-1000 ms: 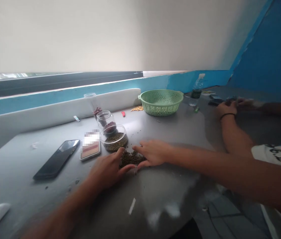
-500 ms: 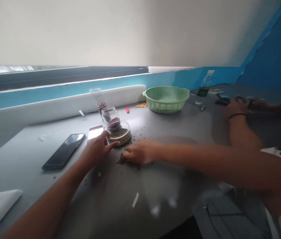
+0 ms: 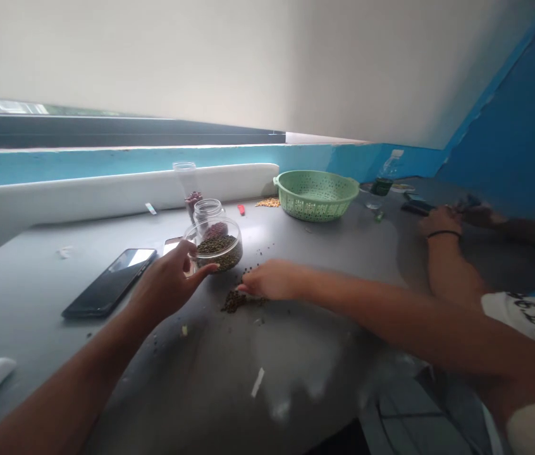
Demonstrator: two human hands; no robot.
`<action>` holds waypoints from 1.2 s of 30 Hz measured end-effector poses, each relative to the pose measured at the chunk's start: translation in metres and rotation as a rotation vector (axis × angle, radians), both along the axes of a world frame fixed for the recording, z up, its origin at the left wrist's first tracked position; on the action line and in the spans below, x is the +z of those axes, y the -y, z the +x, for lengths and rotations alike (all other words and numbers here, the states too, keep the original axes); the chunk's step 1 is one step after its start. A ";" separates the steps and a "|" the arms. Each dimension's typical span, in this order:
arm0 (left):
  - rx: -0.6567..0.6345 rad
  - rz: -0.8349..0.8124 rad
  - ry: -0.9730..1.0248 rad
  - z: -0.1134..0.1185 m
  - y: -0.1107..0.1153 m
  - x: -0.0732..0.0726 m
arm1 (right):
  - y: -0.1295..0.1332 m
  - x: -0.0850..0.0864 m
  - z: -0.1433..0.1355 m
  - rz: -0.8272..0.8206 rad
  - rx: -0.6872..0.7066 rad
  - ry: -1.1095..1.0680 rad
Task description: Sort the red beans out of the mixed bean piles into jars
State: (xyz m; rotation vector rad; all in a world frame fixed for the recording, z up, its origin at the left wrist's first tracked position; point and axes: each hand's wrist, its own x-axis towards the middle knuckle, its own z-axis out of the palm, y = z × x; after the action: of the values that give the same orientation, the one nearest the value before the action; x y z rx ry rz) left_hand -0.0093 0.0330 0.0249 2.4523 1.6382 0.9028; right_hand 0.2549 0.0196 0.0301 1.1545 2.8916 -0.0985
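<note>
My left hand (image 3: 170,275) grips the near left side of a low, clear round jar (image 3: 238,237) with its thumb and fingers. Inside the jar lie small green-brown beans (image 3: 222,249). It looks slightly lifted and tilted. On the table to its lower right is a small heap of the same beans (image 3: 233,302). My right hand (image 3: 272,280) is just above and right of that heap, fingertips pressed together; whatever they may hold is hidden. Behind the low jar stand another clear jar (image 3: 209,207) and a tall clear container (image 3: 184,175), with dark red beans in them.
A black phone (image 3: 110,284) lies left of my left hand, and a second phone (image 3: 171,244) is partly hidden behind it. Farther back are a green basket (image 3: 317,205), yellow kernels (image 3: 268,202) and a red object (image 3: 241,209). Another person's hand (image 3: 441,222) is at the right.
My left hand has shifted left and slightly tilted or raised the low jar. My right hand has drawn up a little from the bean heap, which shows more now. The view has shifted slightly.
</note>
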 end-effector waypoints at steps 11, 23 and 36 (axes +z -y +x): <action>-0.129 0.043 -0.075 0.003 0.006 0.003 | -0.064 0.082 -0.059 0.439 0.161 0.049; -0.133 0.069 -0.104 -0.008 0.003 0.009 | -0.075 0.072 -0.076 0.056 0.012 -0.123; -0.089 0.160 -0.220 -0.042 -0.002 0.028 | -0.082 0.092 -0.104 0.086 0.078 -0.165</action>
State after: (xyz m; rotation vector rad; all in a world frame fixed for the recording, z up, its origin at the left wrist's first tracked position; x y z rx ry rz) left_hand -0.0508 0.0353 0.0528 2.7974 1.5576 0.8075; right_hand 0.1510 0.1012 0.1218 1.0929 3.1107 -0.0720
